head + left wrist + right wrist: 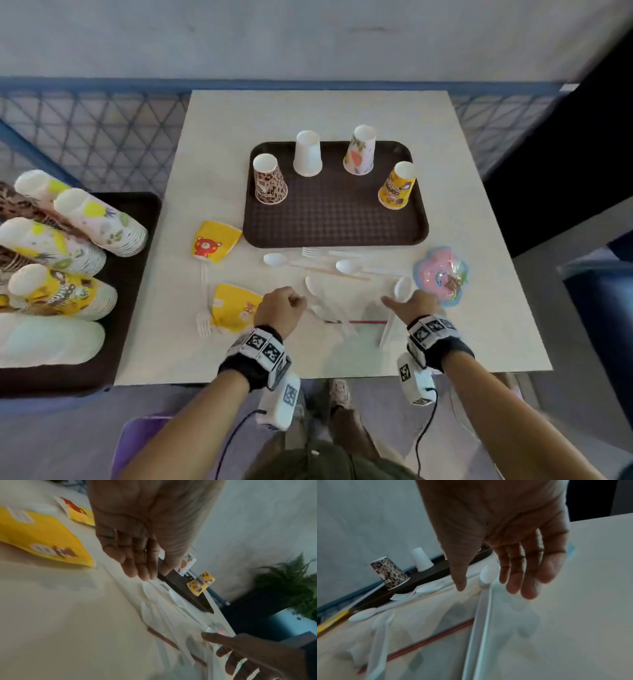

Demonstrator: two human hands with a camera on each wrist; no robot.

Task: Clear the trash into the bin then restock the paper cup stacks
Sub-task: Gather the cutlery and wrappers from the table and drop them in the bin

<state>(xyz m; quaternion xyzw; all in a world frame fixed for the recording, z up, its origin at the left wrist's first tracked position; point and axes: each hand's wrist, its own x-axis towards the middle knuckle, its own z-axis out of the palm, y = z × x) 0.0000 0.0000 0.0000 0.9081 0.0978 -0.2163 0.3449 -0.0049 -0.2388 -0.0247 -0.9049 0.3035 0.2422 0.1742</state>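
Both forearms reach over the table's point(479, 260) near edge, each wrist wearing a black strap with a marker block. The left hand point(279, 310) hangs knuckles-up above the near middle of the table, its fingers point(137, 562) loosely curled downward and holding nothing; it sits just right of a flattened yellow cup point(234, 308) and just left of a white spoon point(313, 286). The right hand point(416, 305) is lower right of it, palm down, thumb stretched toward the middle, fingers point(522, 573) relaxed and spread above the tabletop with nothing between them. Its fingertips hover over another spoon point(400, 289), whose long handle runs back toward the near edge; whether they touch it cannot be told.

Trash is scattered across the near half: a second flat yellow cup point(214, 241) with a red bear near the left edge, two more spoons and a fork point(310, 252) just before the tray, a wooden stirrer point(339, 273), a red straw point(356, 322), and a pink-and-blue wrapper point(440, 275) near the right edge.

A brown tray point(335, 219) sits at the table's centre, carrying four upside-down cups: leopard point(269, 180), white point(307, 154), floral point(359, 150) and yellow point(397, 186). Cup stacks point(58, 246) lie on their sides on a second tray off the left edge.
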